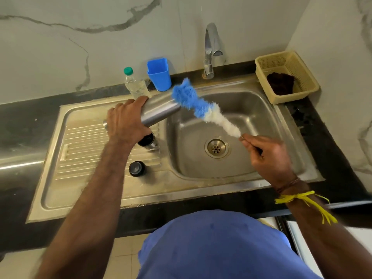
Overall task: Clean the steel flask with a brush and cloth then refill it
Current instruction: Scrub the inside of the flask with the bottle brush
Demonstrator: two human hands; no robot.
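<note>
— Over the sink point(231, 117), where's the flask point(159, 111)?
— Tilted, gripped in the left hand point(125, 121); right hand point(267, 156) pinches the brush point(201, 107) handle (bristles just outside the mouth). Line it up straight, then push in, I'd say.

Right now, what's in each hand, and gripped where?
Left hand grips the steel flask around its body. Right hand pinches the bottle brush by its wire handle, just below the bristles.

One steel flask point(159, 112), one bottle brush point(203, 108), two dark caps point(137, 168) on the drainboard, one plastic bottle point(135, 83), one blue cup point(159, 74), one tap point(211, 50), one basket point(285, 75) holding one dark cloth point(280, 83), two hands point(125, 121).
</note>
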